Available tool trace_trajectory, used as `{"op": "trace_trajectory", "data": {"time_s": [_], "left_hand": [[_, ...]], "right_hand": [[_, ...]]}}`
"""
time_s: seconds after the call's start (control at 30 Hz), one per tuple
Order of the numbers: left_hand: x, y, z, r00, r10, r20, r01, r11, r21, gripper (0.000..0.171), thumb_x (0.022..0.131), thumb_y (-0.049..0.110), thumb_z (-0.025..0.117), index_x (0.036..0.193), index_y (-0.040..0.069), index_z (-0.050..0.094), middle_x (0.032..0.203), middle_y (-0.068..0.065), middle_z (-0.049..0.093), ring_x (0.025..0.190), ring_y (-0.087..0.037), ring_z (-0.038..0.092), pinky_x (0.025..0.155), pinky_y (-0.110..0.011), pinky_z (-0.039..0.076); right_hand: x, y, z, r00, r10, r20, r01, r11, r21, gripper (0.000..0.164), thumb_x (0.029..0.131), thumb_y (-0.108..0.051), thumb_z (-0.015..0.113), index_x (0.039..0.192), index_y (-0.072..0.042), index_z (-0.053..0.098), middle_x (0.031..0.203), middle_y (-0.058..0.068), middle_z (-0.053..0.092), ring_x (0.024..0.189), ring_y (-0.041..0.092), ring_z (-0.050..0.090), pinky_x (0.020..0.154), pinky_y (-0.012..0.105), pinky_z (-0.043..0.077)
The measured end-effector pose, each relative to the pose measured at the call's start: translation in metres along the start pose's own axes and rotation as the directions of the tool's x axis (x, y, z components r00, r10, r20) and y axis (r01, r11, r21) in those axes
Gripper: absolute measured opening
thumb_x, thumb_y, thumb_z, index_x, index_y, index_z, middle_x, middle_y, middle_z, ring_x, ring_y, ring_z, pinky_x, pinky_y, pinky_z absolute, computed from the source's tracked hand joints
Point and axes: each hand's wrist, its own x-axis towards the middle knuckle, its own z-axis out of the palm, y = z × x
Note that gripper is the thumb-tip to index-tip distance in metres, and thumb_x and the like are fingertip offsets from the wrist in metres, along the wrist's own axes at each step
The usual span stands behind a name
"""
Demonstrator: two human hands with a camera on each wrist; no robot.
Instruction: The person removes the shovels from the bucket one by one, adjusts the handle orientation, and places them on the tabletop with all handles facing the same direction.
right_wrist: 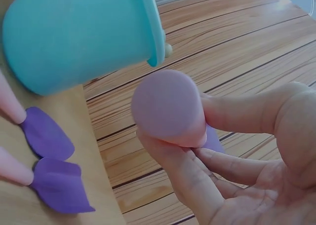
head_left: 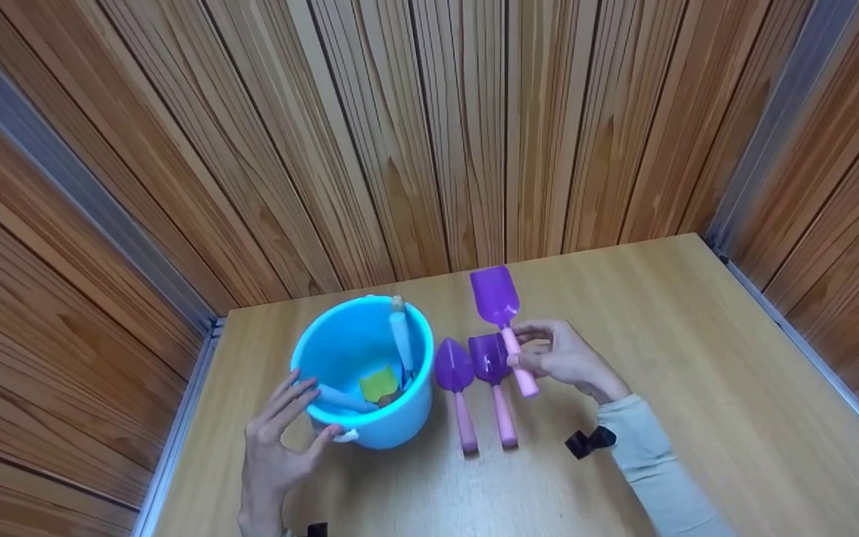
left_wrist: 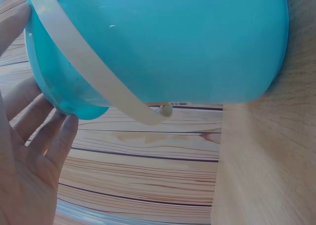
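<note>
My right hand (head_left: 567, 358) pinches the pink handle of a purple toy shovel (head_left: 495, 294), held up with its square blade pointing away. The handle's round end faces the camera in the right wrist view. Below it on the table lie a second square-bladed shovel (head_left: 502, 410) and a pointed trowel (head_left: 454, 365), side by side. To their left stands a blue bucket (head_left: 400, 429), upright. My left hand (head_left: 277, 447) rests against its rim with fingers spread and fairly straight, thumb near the handle's joint. The white bucket handle (left_wrist: 94, 69) hangs down the side.
Inside the bucket are a light-blue-handled tool (head_left: 401, 335) leaning on the wall, another light-blue handle (head_left: 344, 399) and a yellow-green piece (head_left: 379, 384). Wood-patterned panels (head_left: 459, 134) enclose the wooden table (head_left: 623, 298) at the back and sides.
</note>
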Motion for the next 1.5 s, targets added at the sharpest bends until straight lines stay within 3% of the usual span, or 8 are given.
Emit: {"op": "trace_trajectory", "data": {"time_s": [0.17,0.3,0.47,0.7,0.83,1.27,1.4,1.5], "left_hand": [[-0.001,0.000,-0.003,1.000,0.010,0.010,-0.010,1.000,0.006,0.059,0.069,0.025,0.094,0.123,0.017,0.073,0.129,-0.001,0.068,0.136,-0.026,0.052,0.106,-0.023,0.041],[-0.001,0.000,-0.006,1.000,0.005,-0.007,-0.005,1.000,0.030,0.061,0.067,0.028,0.095,0.123,0.017,0.073,0.130,-0.001,0.068,0.136,-0.024,0.052,0.103,-0.035,0.047],[-0.001,-0.001,-0.006,1.000,-0.018,0.003,0.018,0.999,0.033,0.061,0.069,0.030,0.093,0.126,0.025,0.071,0.130,-0.001,0.068,0.137,-0.021,0.051,0.100,-0.045,0.049],[-0.005,-0.003,-0.003,1.000,-0.025,-0.015,0.026,0.999,0.030,0.063,0.068,0.029,0.094,0.126,0.029,0.070,0.130,0.001,0.068,0.136,-0.020,0.051,0.103,-0.032,0.045],[-0.005,-0.002,-0.002,1.000,-0.027,-0.013,0.028,0.999,0.027,0.062,0.069,0.029,0.094,0.126,0.029,0.070,0.130,0.004,0.068,0.137,-0.020,0.051,0.104,-0.028,0.044],[0.000,0.000,0.000,1.000,0.020,0.008,-0.020,1.000,0.008,0.061,0.067,0.027,0.095,0.123,0.015,0.073,0.129,-0.002,0.069,0.136,-0.026,0.052,0.105,-0.029,0.045],[0.000,-0.001,0.000,1.000,0.015,0.008,-0.015,1.000,0.015,0.062,0.067,0.028,0.095,0.124,0.017,0.073,0.130,0.003,0.068,0.136,-0.024,0.052,0.105,-0.025,0.043],[0.000,-0.001,-0.001,1.000,-0.002,0.003,0.002,1.000,0.026,0.062,0.067,0.030,0.095,0.124,0.021,0.073,0.131,0.008,0.066,0.136,-0.021,0.052,0.103,-0.029,0.045]], "right_hand": [[-0.004,0.017,-0.004,1.000,0.009,-0.027,-0.009,1.000,0.007,0.061,0.089,-0.012,0.077,0.139,0.007,0.049,0.126,0.026,0.055,0.101,0.030,0.070,0.082,0.038,0.062],[-0.005,0.033,-0.009,0.999,-0.011,-0.030,0.011,1.000,0.004,0.061,0.088,-0.014,0.078,0.138,0.007,0.051,0.128,0.027,0.055,0.104,0.029,0.069,0.087,0.037,0.060],[-0.010,0.049,-0.016,0.997,0.032,-0.072,-0.034,0.999,-0.034,0.062,0.087,-0.018,0.078,0.139,0.004,0.051,0.131,0.024,0.056,0.106,0.028,0.066,0.090,0.036,0.058],[-0.012,0.060,-0.021,0.984,0.138,-0.109,-0.141,0.990,-0.023,0.069,0.085,-0.021,0.081,0.142,0.002,0.050,0.132,0.020,0.057,0.105,0.027,0.065,0.090,0.042,0.059],[-0.011,0.067,-0.023,0.981,0.154,-0.116,-0.160,0.986,-0.049,0.067,0.085,-0.022,0.080,0.141,0.001,0.051,0.129,0.018,0.059,0.105,0.026,0.065,0.091,0.039,0.058],[-0.005,0.089,-0.027,0.963,0.244,-0.112,-0.247,0.969,-0.012,0.061,0.084,-0.012,0.080,0.136,0.006,0.053,0.125,0.020,0.060,0.103,0.027,0.065,0.088,0.039,0.060],[-0.003,0.093,-0.025,0.955,0.265,-0.133,-0.271,0.962,-0.034,0.059,0.084,-0.012,0.080,0.134,0.007,0.054,0.123,0.019,0.062,0.103,0.026,0.065,0.089,0.039,0.060],[-0.001,0.096,-0.024,0.950,0.278,-0.145,-0.285,0.958,-0.026,0.057,0.084,-0.010,0.080,0.132,0.007,0.055,0.121,0.019,0.062,0.100,0.026,0.066,0.088,0.038,0.060]]}}
